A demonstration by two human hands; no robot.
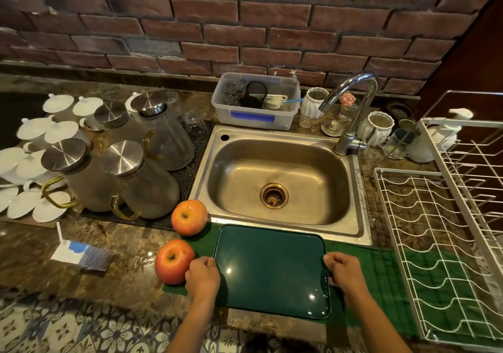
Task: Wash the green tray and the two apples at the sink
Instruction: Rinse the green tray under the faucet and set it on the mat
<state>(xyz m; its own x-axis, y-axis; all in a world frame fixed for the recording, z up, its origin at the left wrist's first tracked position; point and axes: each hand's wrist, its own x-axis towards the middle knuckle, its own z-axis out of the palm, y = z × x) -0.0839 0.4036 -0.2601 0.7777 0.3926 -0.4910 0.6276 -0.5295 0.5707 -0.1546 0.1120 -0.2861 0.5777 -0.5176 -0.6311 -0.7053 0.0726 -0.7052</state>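
Head view: the green tray lies flat on a green mat at the front edge of the counter, directly in front of the sink. The left hand grips the tray's left edge with fingers curled around the rim; the right hand grips the right edge in the same manner. Two apples sit to the left of the tray: the near apple rests at the mat's left edge, just beside the left hand, and the far apple stands beside the sink's front-left corner. The sink basin is dry-looking, with the drain visible and the faucet at its rear right. Glass jugs with metal lids stand to the left of the sink. A white wire dish rack occupies the counter to the right.
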